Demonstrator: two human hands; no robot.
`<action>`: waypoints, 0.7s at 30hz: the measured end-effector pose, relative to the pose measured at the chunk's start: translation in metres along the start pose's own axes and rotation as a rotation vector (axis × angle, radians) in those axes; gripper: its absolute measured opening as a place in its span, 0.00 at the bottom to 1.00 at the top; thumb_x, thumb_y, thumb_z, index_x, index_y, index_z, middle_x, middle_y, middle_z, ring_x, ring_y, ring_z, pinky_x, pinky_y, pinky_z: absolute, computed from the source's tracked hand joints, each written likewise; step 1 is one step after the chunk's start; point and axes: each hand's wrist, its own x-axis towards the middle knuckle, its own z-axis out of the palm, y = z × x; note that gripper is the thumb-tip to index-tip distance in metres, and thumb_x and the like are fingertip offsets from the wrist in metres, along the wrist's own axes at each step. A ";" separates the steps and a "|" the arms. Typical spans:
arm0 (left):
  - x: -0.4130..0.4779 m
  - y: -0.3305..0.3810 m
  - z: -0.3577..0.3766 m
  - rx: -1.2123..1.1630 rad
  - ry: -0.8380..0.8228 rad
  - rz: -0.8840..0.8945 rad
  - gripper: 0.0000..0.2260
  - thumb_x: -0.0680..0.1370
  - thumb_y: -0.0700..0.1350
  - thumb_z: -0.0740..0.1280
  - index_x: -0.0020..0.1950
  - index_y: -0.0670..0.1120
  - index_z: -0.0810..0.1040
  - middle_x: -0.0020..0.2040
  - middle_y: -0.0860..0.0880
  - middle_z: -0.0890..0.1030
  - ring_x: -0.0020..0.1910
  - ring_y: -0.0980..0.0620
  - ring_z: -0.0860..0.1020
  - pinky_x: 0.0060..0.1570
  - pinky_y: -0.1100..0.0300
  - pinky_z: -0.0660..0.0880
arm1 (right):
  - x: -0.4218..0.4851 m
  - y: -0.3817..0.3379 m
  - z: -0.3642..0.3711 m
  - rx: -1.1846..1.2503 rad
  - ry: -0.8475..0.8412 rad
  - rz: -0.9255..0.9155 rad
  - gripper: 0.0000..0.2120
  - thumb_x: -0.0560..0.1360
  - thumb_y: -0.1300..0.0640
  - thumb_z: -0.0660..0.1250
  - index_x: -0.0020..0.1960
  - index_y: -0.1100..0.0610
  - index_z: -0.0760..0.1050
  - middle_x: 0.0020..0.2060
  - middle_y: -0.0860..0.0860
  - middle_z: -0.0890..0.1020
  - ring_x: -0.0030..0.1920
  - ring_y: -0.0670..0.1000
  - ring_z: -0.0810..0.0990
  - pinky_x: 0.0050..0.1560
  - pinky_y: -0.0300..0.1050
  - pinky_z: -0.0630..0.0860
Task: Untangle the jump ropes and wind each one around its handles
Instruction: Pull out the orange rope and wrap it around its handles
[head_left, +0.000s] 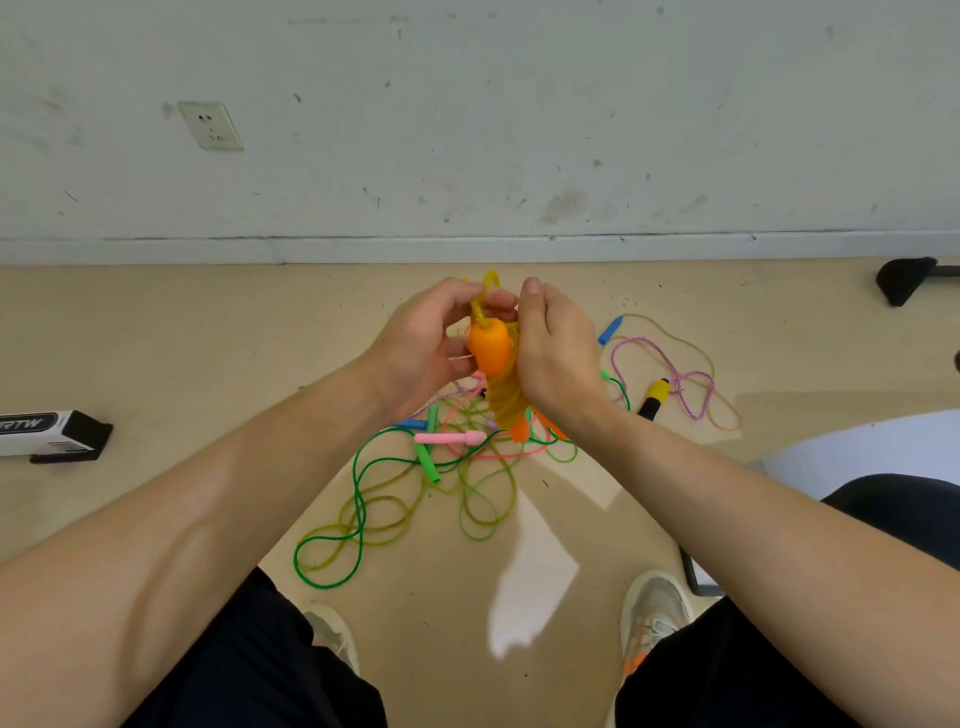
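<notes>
I hold a pair of orange handles (488, 351) upright above the floor, with yellow rope (506, 402) coiled round their lower half. My left hand (421, 345) grips the handles from the left. My right hand (558, 348) grips the bundle from the right, fingers curled at the top where a loop of the yellow rope sticks up. Below on the floor lies a tangle: a green rope (358, 499) with green handles (428, 460), a pink handle (449, 439) with pink rope, and a blue handle (410, 424).
To the right lie another blue handle (610, 330), a yellow-and-black handle (653, 397) and a pink-purple twisted cord (675, 376). A black-and-white box (49, 431) sits at left. The wall runs close behind. My shoes (657, 618) and knees are below.
</notes>
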 end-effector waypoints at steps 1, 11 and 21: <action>0.002 0.000 -0.002 0.010 0.020 0.006 0.15 0.82 0.47 0.57 0.54 0.42 0.82 0.53 0.47 0.82 0.47 0.44 0.78 0.51 0.51 0.73 | -0.001 0.000 0.000 -0.003 -0.005 0.005 0.19 0.85 0.46 0.51 0.48 0.55 0.74 0.37 0.47 0.79 0.40 0.49 0.76 0.40 0.49 0.69; 0.001 0.008 -0.018 0.108 -0.091 -0.001 0.15 0.83 0.47 0.59 0.51 0.42 0.84 0.41 0.50 0.81 0.42 0.50 0.77 0.52 0.52 0.72 | 0.012 0.001 -0.009 0.303 -0.310 0.061 0.21 0.86 0.46 0.49 0.51 0.46 0.80 0.49 0.47 0.82 0.53 0.44 0.79 0.61 0.45 0.71; 0.000 0.003 -0.025 0.150 -0.167 0.010 0.14 0.76 0.46 0.66 0.56 0.40 0.83 0.52 0.40 0.83 0.54 0.41 0.81 0.58 0.50 0.78 | 0.015 -0.001 -0.009 0.693 -0.412 0.174 0.12 0.83 0.58 0.59 0.48 0.59 0.80 0.39 0.54 0.82 0.45 0.54 0.79 0.50 0.49 0.76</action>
